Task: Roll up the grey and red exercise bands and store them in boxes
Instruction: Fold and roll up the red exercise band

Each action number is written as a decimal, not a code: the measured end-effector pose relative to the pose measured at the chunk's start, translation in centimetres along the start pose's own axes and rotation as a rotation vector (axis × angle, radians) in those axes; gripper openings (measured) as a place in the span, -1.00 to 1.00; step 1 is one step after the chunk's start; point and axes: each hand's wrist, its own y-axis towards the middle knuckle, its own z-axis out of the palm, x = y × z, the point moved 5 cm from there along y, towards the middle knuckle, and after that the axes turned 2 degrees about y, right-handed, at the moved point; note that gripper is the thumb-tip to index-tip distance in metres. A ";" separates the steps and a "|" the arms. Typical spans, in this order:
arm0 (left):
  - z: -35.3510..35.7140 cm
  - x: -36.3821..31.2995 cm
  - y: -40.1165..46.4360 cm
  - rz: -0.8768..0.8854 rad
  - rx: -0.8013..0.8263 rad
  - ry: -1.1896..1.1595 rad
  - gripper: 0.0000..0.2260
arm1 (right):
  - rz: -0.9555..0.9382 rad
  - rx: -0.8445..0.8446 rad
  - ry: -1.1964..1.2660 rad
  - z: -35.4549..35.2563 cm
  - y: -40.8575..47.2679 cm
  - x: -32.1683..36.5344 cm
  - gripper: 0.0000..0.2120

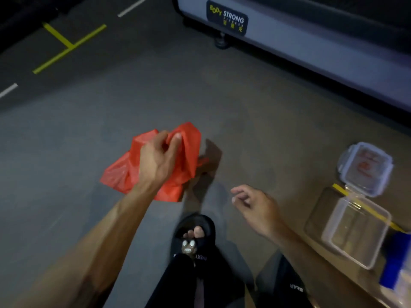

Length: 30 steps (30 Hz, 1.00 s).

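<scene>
The grey floor [244, 103] took up most of the room, with yellow tape lines [69, 46] and short white lines on it at the far left. A big grey machine [322, 52] stood along the far right side. It had a dark label [227, 17] with the words "BODY STRONG" on it and a small round foot [221, 42] under it.

The red band [184, 152] was the next biggest thing. It was all bunched up and loose, not rolled, and it was held up above the floor, in the middle and a bit to the left. The left hand [158, 158] held it, with the fingers and thumb curled round the folds near the top.

On the right, on the floor, sat a clear box [355, 232] with no lid on. A strip of yellow tape [364, 207] ran under or across it; I could not tell which. Just behind the box lay its clear lid [367, 168], with faint red marks on it. Something blue [398, 263] stood beside the box at the right edge, too blurry to name.

The right hand [253, 205] hung in the air between the band and the box. Its fingers were loose and a little bent, and it held nothing.

Down low, a foot in a black sandal [195, 236] stood on the floor.
</scene>
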 end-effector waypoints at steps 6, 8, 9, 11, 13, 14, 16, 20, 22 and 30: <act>-6.9 -14.2 3.3 0.158 -0.003 -0.340 -0.56 | -0.098 0.003 0.235 -6.9 -2.0 6.9 -0.58; -9.3 -19.6 3.1 0.231 0.056 -0.441 -0.60 | -0.147 -0.021 0.328 -10.5 -3.0 11.0 -0.44; -10.6 -22.4 2.9 0.272 0.079 -0.485 -0.63 | -0.178 -0.030 0.351 -12.3 -3.6 13.2 -0.38; -13.6 -28.0 2.2 0.345 0.105 -0.563 -0.68 | -0.254 -0.043 0.341 -15.9 -4.4 17.3 -0.26; -16.8 -33.2 1.6 0.401 0.120 -0.657 -0.65 | -0.338 -0.065 0.277 -19.0 -5.3 21.2 -0.17; -18.5 -35.7 1.1 0.417 0.123 -0.711 -0.63 | -0.370 -0.093 0.247 -20.5 -5.8 22.8 -0.10; -21.9 -40.3 0.2 0.448 0.127 -0.819 -0.66 | -0.407 -0.175 0.231 -23.4 -7.2 25.5 -0.06; -26.9 -46.2 -0.9 0.472 0.101 -0.993 -0.71 | -0.361 -0.371 0.336 -27.0 -9.5 26.4 -0.72; -27.7 -47.0 -1.2 0.444 0.098 -1.061 -0.69 | -0.269 -0.468 0.364 -27.5 -10.8 25.4 -0.90; -22.3 -38.8 -0.2 0.251 0.027 -0.964 -0.66 | -0.102 -0.722 0.527 -28.6 -13.0 19.5 -0.81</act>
